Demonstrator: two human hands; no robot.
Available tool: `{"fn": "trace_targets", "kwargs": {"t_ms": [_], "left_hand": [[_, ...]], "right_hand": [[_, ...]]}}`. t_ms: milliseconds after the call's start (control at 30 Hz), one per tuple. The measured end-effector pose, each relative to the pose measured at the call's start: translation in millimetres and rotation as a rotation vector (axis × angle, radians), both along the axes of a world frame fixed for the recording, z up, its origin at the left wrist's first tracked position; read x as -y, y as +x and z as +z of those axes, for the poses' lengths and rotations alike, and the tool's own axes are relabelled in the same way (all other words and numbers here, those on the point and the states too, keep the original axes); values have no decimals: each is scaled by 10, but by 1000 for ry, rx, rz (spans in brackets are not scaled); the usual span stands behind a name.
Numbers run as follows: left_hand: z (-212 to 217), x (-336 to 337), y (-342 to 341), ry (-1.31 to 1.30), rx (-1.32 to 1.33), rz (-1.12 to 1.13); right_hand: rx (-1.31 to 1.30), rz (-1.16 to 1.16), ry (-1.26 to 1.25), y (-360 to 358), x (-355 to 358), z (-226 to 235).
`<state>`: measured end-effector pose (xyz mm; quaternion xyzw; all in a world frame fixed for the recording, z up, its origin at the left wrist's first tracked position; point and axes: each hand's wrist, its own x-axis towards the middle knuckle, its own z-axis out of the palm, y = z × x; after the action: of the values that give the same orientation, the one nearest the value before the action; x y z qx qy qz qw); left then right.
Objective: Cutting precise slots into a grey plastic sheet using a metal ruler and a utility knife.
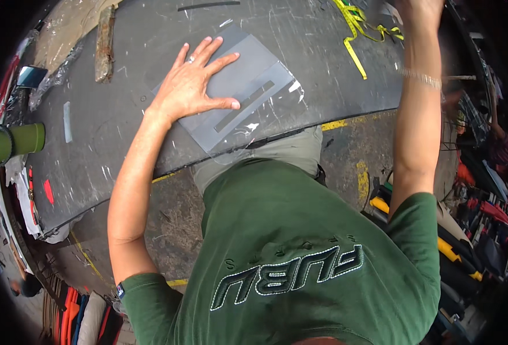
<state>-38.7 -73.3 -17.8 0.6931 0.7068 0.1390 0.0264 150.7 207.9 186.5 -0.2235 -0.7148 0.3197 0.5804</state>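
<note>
My left hand (189,85) lies flat with its fingers spread, pressing on a grey, partly see-through flat sheet (253,62) on the dark tabletop. A long narrow dark slot or strip runs across the sheet's near part, beside my thumb. At the far right, my right hand (421,8) is raised at the picture's upper edge, blurred and partly cut off. Its fingers are hidden, so I cannot see whether it holds anything. Close to it lies a yellow tape measure (354,54), loosely curled on the table.
The dark worktable (116,144) has scratches and scraps, including a red scrap (48,191). A wooden stick (104,45) lies at the far left, near a green cylindrical container (27,140). Rolls and bundled material (449,250) crowd the floor at the right.
</note>
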Motion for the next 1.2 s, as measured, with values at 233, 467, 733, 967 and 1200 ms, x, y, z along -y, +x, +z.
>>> {"fn": "trace_targets", "kwargs": {"t_ms": [233,467,733,967,1200], "left_hand": [[-35,-88,-9,-14,36,42],[429,-376,386,250,341,213],[270,-692,437,-68,35,183],[5,-714,346,-60,80,188],[238,-770,401,-87,81,241]], "right_hand": [[535,-170,-66,1365,1025,-1312],[687,143,-394,2146,1728,-2031],[901,123,-104,1768,1623,-1750],[933,170,-261,1512,1494,-1670],[889,124,-252,1511,1490,-1781]]}}
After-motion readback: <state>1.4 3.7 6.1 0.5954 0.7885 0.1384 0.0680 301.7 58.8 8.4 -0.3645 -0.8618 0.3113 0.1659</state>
